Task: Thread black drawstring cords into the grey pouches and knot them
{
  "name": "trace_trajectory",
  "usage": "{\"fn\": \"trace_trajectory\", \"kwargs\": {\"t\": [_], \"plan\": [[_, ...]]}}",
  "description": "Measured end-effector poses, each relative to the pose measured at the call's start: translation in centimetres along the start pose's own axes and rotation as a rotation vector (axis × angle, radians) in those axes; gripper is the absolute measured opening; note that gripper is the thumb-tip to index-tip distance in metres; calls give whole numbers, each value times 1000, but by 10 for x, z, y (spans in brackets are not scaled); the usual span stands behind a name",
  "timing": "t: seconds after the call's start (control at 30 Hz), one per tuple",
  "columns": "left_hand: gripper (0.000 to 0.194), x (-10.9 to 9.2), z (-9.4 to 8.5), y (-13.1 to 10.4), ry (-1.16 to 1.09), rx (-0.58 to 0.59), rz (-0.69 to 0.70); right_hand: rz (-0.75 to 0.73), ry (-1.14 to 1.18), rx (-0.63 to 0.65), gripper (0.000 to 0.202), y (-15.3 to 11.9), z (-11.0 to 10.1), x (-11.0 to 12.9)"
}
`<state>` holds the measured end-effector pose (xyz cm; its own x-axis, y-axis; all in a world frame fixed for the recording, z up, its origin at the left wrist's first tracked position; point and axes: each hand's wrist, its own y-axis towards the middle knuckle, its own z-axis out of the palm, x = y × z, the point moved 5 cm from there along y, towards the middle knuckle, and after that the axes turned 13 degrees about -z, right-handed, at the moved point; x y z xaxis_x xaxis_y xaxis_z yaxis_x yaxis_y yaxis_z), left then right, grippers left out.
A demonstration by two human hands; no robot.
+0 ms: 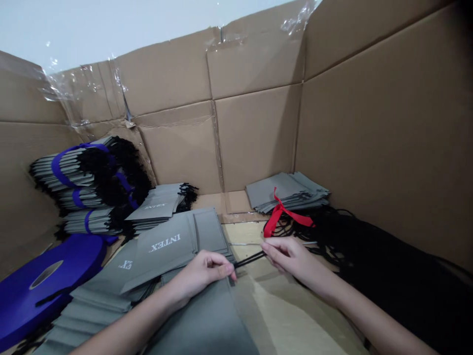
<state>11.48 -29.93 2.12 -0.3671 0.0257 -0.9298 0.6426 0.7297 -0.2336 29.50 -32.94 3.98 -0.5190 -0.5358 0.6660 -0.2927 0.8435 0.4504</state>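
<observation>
A doubled black cord (250, 260) stretches between my two hands above the pale work surface. My left hand (216, 268) pinches its left end, at the edge of a grey pouch (207, 320) that lies beneath my wrist. My right hand (283, 252) is closed on the cord's other end, just below a red ribbon (273, 221). Grey pouches with white INTEX lettering (166, 241) lie in overlapping piles left of my left hand. How the cord joins the pouch is hidden by my left fingers.
Bundles of pouches (88, 182) tied with blue ribbon stand at the left, behind a blue ribbon roll (48, 271). More grey pouches (284, 191) lie at the back right. Black cords (388, 276) heap at the right. Cardboard walls (254, 133) enclose the surface.
</observation>
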Motion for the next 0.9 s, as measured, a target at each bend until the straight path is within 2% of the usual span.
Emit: {"fn": "trace_trajectory", "kwargs": {"t": [0.1,0.23,0.37,0.5,0.67,0.77,0.9], "plan": [[40,-6,6,-7,-58,81,35,144,333,6,47,-1,11,-12],[40,-15,6,-11,-77,133,71,264,594,-108,49,-3,21,-21],[36,-24,-7,-12,12,111,117,301,671,-205,48,-4,28,-23],[34,-26,-19,-10,-31,34,105,309,737,-248,48,-3,32,-24],[34,-33,-17,-19,-68,32,105,343,825,-324,51,-2,32,-9],[36,-42,-8,-33,-104,74,107,390,894,-288,54,-5,45,6],[33,-50,2,-44,-89,58,244,466,904,-124,53,-15,76,20]]}}
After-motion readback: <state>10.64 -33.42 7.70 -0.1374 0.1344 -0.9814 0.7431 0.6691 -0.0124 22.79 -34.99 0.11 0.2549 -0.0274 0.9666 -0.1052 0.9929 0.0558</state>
